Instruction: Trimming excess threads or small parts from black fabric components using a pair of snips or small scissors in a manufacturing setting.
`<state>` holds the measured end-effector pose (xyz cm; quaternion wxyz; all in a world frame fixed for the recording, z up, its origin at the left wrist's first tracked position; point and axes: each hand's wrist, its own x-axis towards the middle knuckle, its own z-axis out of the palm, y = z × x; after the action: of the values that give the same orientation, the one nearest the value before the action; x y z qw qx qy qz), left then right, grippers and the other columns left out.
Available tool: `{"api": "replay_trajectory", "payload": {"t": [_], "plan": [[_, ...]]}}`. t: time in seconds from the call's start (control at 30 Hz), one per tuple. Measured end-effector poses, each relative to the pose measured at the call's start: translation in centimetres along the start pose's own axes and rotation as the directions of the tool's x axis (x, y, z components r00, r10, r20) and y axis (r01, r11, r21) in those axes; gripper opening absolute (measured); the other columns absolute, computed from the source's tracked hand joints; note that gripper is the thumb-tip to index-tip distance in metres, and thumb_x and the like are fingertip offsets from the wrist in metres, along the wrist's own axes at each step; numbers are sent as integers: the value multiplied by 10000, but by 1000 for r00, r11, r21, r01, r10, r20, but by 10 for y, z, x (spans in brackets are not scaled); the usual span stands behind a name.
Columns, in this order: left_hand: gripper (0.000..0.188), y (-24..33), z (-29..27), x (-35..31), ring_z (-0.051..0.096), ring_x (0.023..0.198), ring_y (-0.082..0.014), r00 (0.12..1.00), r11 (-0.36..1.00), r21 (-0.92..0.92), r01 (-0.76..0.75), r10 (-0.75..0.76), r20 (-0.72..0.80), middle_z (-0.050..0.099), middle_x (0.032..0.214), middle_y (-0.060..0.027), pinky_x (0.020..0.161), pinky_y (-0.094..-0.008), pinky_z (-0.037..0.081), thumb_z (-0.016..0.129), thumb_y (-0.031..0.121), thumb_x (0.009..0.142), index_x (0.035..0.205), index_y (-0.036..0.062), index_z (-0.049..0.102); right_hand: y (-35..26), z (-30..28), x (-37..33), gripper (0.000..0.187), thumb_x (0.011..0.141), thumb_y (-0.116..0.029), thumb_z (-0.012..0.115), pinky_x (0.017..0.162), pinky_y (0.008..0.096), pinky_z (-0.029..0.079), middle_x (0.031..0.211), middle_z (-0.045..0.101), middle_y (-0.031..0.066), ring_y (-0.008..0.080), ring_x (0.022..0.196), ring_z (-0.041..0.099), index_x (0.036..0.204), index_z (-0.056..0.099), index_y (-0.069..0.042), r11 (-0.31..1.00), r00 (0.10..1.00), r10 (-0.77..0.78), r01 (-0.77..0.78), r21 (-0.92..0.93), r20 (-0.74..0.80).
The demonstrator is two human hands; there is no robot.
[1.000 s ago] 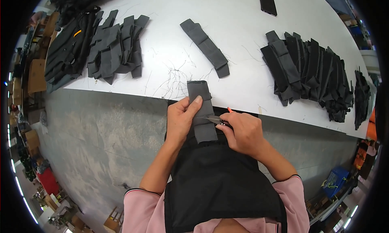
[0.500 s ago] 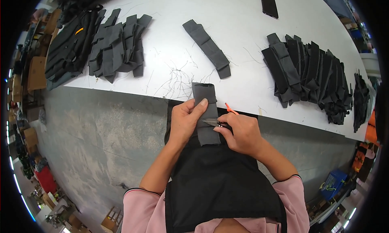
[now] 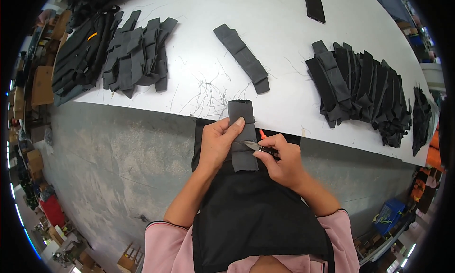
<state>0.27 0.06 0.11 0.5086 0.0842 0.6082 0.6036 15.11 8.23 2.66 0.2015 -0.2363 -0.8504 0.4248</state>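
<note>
At the table's near edge my left hand (image 3: pixel 218 139) grips a dark grey fabric strip (image 3: pixel 242 112), its thumb pressed on the front face. The strip has stitched cross folds and stands upright before my apron. In my right hand (image 3: pixel 282 161) is a pair of thread snips (image 3: pixel 265 150) with a black body and an orange part. Their blade tips lie against the strip's face, just below my left thumb. One more grey strip (image 3: pixel 242 59) lies alone on the white table, beyond my hands.
Loose thread ends (image 3: pixel 208 95) litter the white table (image 3: pixel 284 102). Grey strips (image 3: pixel 140 55) and black bags (image 3: pixel 83 55) are piled at the left. More strips (image 3: pixel 362 85) form a heap at the right, with a black bundle (image 3: pixel 421 116) beyond. A phone (image 3: pixel 314 6) lies far back.
The strip has shifted slightly in my left hand, down and right. My right hand has turned the snips, so more of their black body shows and the tips point up-left.
</note>
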Motion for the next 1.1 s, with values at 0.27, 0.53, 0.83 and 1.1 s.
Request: {"api": "replay_trajectory", "payload": {"t": [0.27,0.53,0.83,1.1], "plan": [[242,4,-2,3,509,670,-21,1000,1000,-27,10,-10,7,619,740,18,588,-179,407,614,208,884,855,-27,661,2,4,-5,236,794,-46,679,567,210,450,746,621,58,74,655,592,967,525,-2,912,973,227,-194,362,-50],[157,-7,-12,23,505,642,-223,970,769,601,-217,238,45,561,695,-99,621,-314,413,644,180,810,797,24,629,25,11,13,109,878,-86,574,573,184,385,651,549,11,30,609,480,925,571,13,723,829,537,-547,422,155],[124,112,-85,56,524,877,-306,601,92,831,-549,734,315,572,822,-105,786,-407,383,621,5,700,814,47,604,77,-6,87,111,862,-77,562,570,279,441,721,541,74,161,623,551,901,629,2,971,960,236,-226,82,-148],[449,125,-165,74,397,1232,-342,437,-88,994,70,898,49,509,1254,-129,1019,-451,282,540,-80,739,1157,79,565,102,36,151,481,709,-252,746,669,408,482,1004,501,109,315,783,608,1086,504,-77,860,940,323,-342,-380,-114]]}}
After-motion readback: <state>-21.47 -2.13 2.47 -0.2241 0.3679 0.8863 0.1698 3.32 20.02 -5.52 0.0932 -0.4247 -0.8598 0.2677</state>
